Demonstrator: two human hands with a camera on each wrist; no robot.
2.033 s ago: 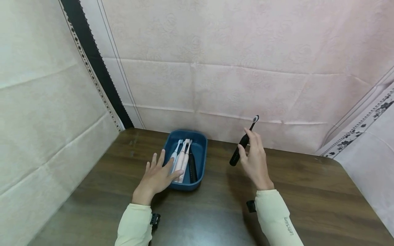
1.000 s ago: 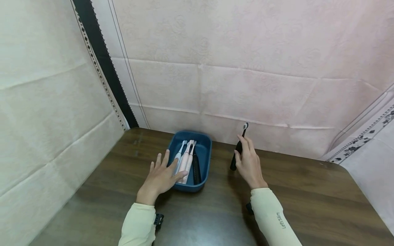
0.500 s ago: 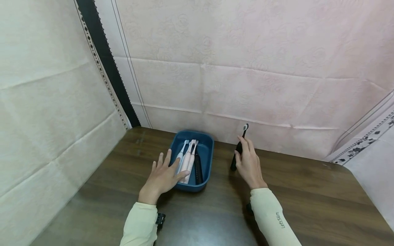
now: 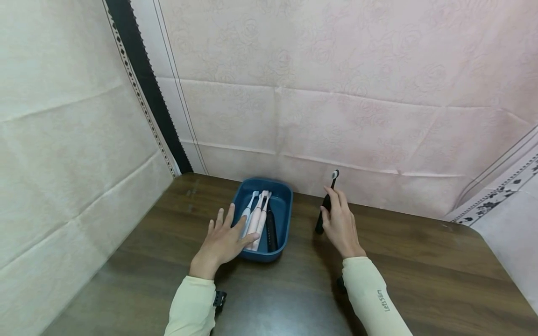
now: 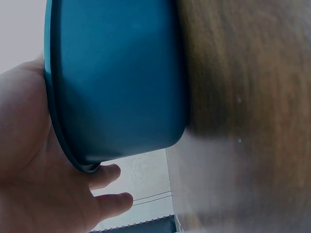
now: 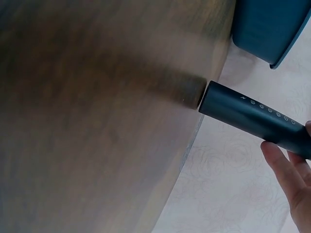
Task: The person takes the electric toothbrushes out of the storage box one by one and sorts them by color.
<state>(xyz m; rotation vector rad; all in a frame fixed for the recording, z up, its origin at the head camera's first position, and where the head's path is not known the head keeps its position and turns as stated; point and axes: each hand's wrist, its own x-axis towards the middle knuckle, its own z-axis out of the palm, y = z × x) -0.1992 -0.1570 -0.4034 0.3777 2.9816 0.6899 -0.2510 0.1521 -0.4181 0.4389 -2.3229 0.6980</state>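
1. Over two seconds, the black electric toothbrush (image 6: 252, 116) has dropped nearer the wooden table (image 4: 420, 261) and swung from one o'clock towards twelve; contact with the table is unclear.
2. The right hand (image 4: 340, 224) pinches its handle between thumb and fingers.
3. At nine o'clock from it, apart, sits the blue plastic tray (image 4: 284, 219) of pale toothbrushes (image 4: 254, 219).
4. The left hand (image 4: 220, 242), fingers spread, touches the tray's eight-o'clock rim.
5. The last half-second's stillness suggests steadying.
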